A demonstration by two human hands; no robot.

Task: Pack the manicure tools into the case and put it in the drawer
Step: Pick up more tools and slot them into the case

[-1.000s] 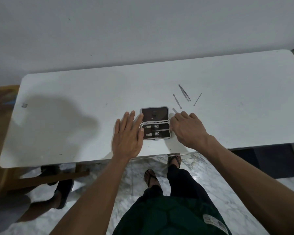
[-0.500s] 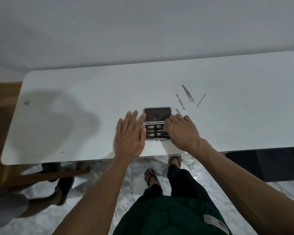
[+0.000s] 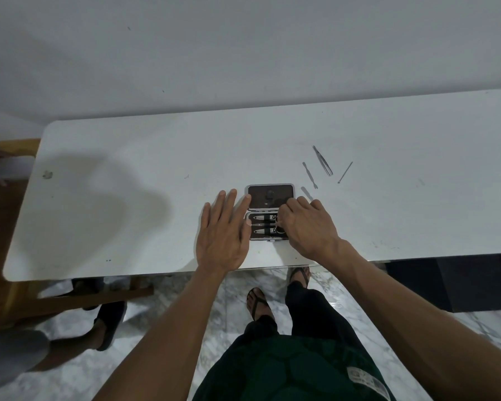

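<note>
A small manicure case lies open near the front edge of the white table [image 3: 417, 215], with its dark lid [image 3: 265, 195] at the back and its tool tray [image 3: 262, 225] in front. Nail clippers sit in the tray. My left hand [image 3: 223, 235] rests flat, fingers apart, fingertips against the case's left edge. My right hand [image 3: 307, 227] covers the tray's right end with fingers curled down; what they touch is hidden. Loose on the table to the right lie tweezers [image 3: 323, 161], a cuticle pusher [image 3: 308, 175], a thin pick [image 3: 345, 172] and a flat tool [image 3: 306, 193].
A wall stands just behind the table. Wooden furniture [image 3: 0, 227] stands at the left, and another person's sandalled foot [image 3: 107, 325] is on the marble floor beneath. A dark unit [image 3: 446, 285] sits under the table's right side.
My right hand has moved left from beside the case onto the right end of the tool tray. My left hand has stayed at the case's left edge.
</note>
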